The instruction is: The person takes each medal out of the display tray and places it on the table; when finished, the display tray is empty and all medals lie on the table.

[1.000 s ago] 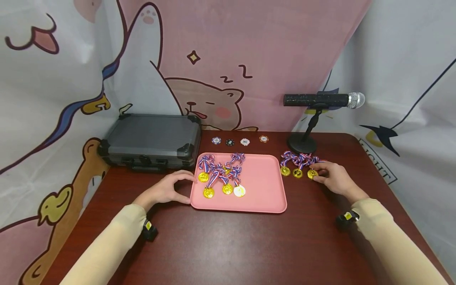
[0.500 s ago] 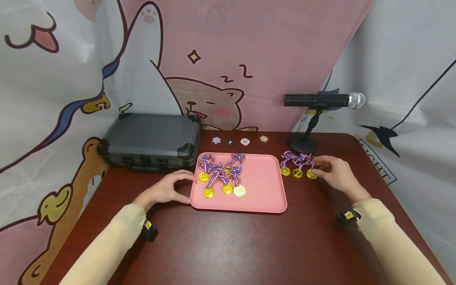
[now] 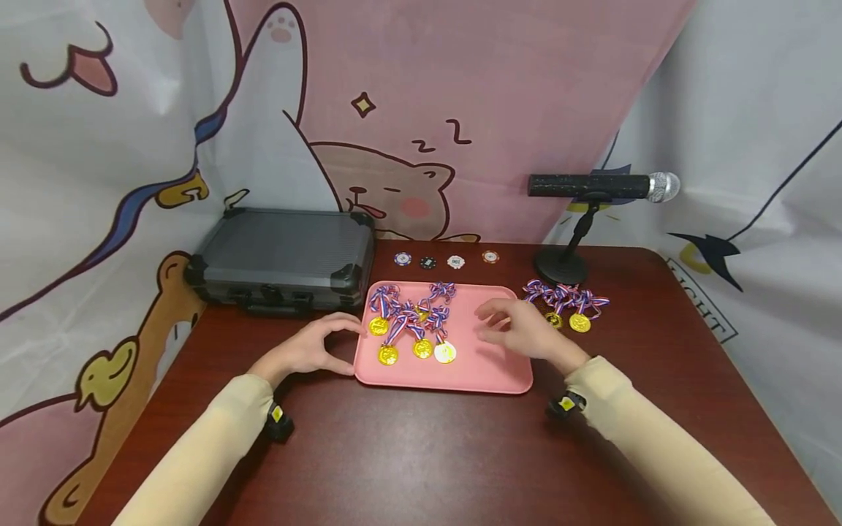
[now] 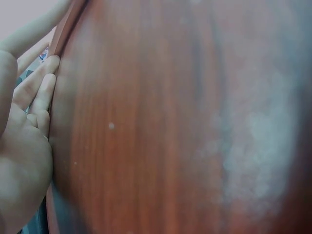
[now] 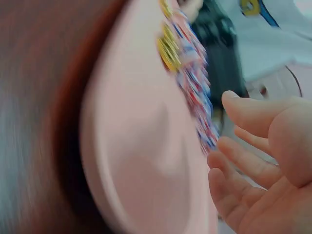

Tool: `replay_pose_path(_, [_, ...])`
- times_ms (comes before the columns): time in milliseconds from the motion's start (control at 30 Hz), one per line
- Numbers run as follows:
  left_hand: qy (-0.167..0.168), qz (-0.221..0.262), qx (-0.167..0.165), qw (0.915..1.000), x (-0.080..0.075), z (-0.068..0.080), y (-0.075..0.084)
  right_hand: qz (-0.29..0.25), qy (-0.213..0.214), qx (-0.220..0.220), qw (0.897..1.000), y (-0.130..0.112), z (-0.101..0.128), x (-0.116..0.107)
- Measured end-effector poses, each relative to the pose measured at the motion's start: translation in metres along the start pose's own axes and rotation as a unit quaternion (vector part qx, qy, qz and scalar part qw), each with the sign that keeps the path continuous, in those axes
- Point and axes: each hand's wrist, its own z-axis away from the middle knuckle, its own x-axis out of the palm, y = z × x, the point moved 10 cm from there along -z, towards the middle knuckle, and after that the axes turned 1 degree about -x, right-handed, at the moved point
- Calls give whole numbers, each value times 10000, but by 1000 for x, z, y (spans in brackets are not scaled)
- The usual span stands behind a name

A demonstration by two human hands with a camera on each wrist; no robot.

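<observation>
A pink tray [image 3: 487, 376] lies on the brown table with several gold medals [image 3: 422, 348] on tricolour ribbons spread over its left and middle part. My left hand [image 3: 308, 346] rests at the tray's left rim, thumb near the front corner and fingertips along the side. Over the right part of the tray is my right hand [image 3: 526, 329], fingers loosely bent. In the right wrist view, no object shows between that hand's fingertips and thumb [image 5: 243, 109]. More medals [image 3: 580, 322] with bunched ribbons lie right of the tray, partly hidden behind the right hand.
A black microphone on a stand [image 3: 572, 248] stands behind the right-hand medals. Several poker chips [image 3: 455, 261] lie in a row behind the tray. At the back left sits a dark hard case [image 3: 283, 256]. Printed cloth [image 3: 526, 88] hangs around the table.
My right hand has left the rightmost medal beside the tray and moved left, over the tray's right part. That medal lies on the table. My left hand stays at the tray's left rim.
</observation>
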Motion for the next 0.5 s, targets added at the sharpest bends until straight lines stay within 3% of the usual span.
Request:
replay_pose_path(133, [-35, 15, -20, 10000, 1, -1, -1, 33, -374, -323, 9988, -17, -8, 34])
replay_pose_path(267, [-25, 23, -41, 10000, 1, -1, -1, 224, -418, -491, 9977, -27, -13, 51])
replay_pose_path(500, [-31, 25, -85, 10000, 0, 0, 1, 618, -396, -188, 9971, -29, -18, 63])
